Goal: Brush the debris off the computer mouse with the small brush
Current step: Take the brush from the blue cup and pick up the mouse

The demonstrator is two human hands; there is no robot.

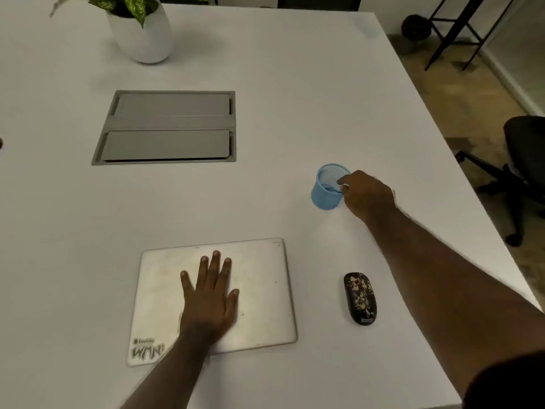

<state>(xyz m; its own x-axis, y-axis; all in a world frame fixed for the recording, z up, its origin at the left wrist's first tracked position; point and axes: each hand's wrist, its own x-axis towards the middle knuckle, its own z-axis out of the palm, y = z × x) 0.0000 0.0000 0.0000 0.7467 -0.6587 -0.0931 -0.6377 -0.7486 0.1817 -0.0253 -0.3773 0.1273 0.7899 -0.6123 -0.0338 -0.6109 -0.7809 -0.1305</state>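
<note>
Barely begun. Right grip (364, 193) curled at the rim of the blue mesh cup (327, 187), grasp unclear; no brush visible. Left grip (211, 293) released, flat on the laptop (265, 290). Mouse (359, 298) below the right grip on the bench (295, 113), still speckled, unbrushed.

Right hand (367, 193) at rim of blue mesh cup (326, 191): fingertips hidden behind/inside the rim, can't tell if pinching anything. Sth bluish inside cup, too blurry to ID; no brush discernible. Left hand (211, 296) covers mid part of laptop lid (262, 290). Laptop sticker (146, 349) text only partly legible. Plant (129, 4) cut off by top edge. Office chair (522, 160) cut by right edge. Dark shape bottom-right corner, unclear.
</note>
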